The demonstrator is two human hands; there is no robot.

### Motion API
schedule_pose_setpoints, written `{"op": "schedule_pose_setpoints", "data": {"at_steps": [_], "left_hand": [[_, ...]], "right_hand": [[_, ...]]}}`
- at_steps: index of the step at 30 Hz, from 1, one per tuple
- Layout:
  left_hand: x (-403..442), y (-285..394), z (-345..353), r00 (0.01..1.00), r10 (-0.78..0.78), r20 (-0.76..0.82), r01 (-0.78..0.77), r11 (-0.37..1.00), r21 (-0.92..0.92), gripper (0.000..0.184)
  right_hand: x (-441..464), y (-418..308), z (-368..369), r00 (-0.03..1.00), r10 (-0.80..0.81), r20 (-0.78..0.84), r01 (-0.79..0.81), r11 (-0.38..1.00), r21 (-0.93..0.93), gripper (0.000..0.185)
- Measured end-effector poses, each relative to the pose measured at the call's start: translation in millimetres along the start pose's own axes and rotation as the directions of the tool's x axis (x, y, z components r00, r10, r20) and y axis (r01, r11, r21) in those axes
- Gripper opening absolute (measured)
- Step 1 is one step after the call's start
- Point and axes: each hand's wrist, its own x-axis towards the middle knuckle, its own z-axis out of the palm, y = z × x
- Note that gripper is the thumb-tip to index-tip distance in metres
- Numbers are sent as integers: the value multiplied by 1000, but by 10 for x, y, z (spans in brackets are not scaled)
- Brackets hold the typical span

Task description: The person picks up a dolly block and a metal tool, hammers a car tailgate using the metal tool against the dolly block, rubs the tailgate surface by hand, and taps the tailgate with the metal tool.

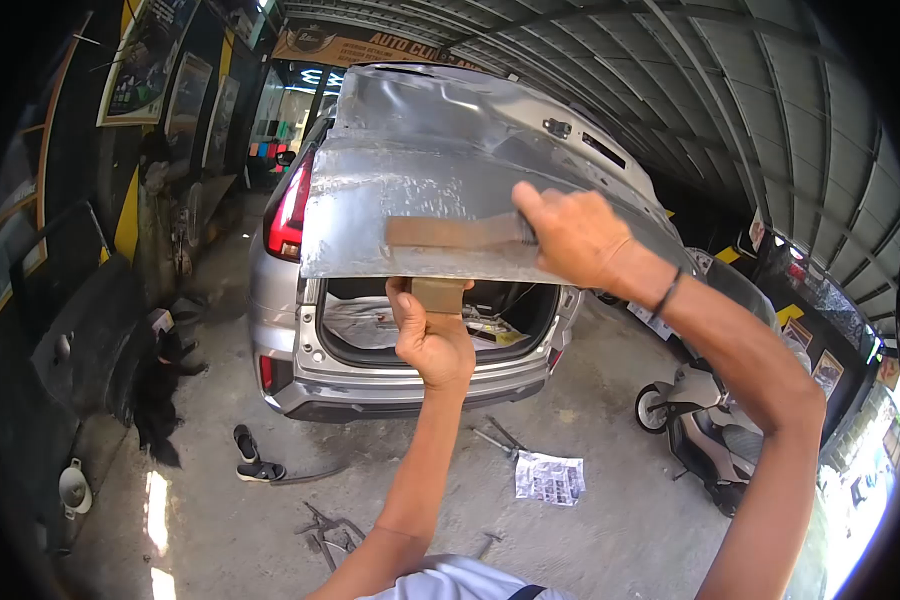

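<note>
A raised tailgate (355, 185) of a silver car spreads before me, its outer panel scraped and streaked bare metal. My right hand (582, 232) is closed around the dark handle of a flat, rusty body-file slapper (435, 233), whose long blade lies over the panel near its lower edge. Motion blurs the blade, so contact with the metal is uncertain. Below that edge, my left hand (438, 345) grips a brownish metal dolly block (437, 296) against or just under the panel. The panel hides the block's upper part and some fingertips.
Behind the tailgate, the open cargo area (370, 320) has a pale sheet. Sandals (258, 465), printed paper (550, 478) and metal tools (328, 530) lie on the concrete floor. A scooter (705, 425) stands right; a black furry heap (160, 395) lies left.
</note>
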Motion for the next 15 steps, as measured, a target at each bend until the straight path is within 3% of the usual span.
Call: {"op": "schedule_pose_setpoints", "data": {"at_steps": [1, 3, 4, 5, 7, 8, 9, 11, 12, 13, 14, 15], "left_hand": [[29, -31, 28, 1000, 13, 4, -13, 1000, -9, 49], [12, -31, 50, 999, 32, 2, -32, 999, -26, 49], [-17, -10, 40, 1000, 30, -8, -30, 999, -17, 49], [9, -21, 67, 999, 32, 2, -32, 999, -19, 50], [-25, -30, 71, 999, 36, -13, -36, 999, -13, 50], [1, -48, 75, 997, 17, -71, -19, 999, -30, 47], [-24, -36, 41, 991, -11, -134, 6, 999, -38, 43], [70, -82, 58, 994, 60, -88, -63, 998, -28, 46], [88, -68, 102, 996, 62, -67, -66, 997, -49, 45], [8, -26, 105, 997, 49, -61, -52, 997, -55, 45], [-13, -4, 141, 993, 23, -119, -33, 997, -76, 44], [-2, -6, 138, 993, 31, -117, -41, 996, -82, 44]], "right_hand": [[13, -38, -193, 1000, -10, -7, 10, 1000, -11, 40], [-60, -220, -464, 978, 123, -167, -60, 940, 336, 40], [-114, -300, -439, 949, 163, -271, 10, 841, 541, 41], [-120, -251, -363, 949, 158, -271, 13, 843, 538, 41], [-184, -154, -54, 970, -88, -226, 152, 947, 282, 46], [-176, -124, 49, 994, 28, 106, -35, 997, 65, 49], [-197, -170, -14, 993, 8, 118, -18, 997, 81, 49], [-137, -181, -385, 993, 97, 69, -104, 988, 116, 48], [-159, -231, -445, 989, 143, -35, -126, 944, 306, 50], [-180, -239, -320, 990, 138, -14, -127, 942, 312, 50], [-191, -227, -109, 961, 87, -262, 32, 908, 417, 52], [-156, -211, -2, 858, 57, -510, 217, 860, 461, 53]]}}
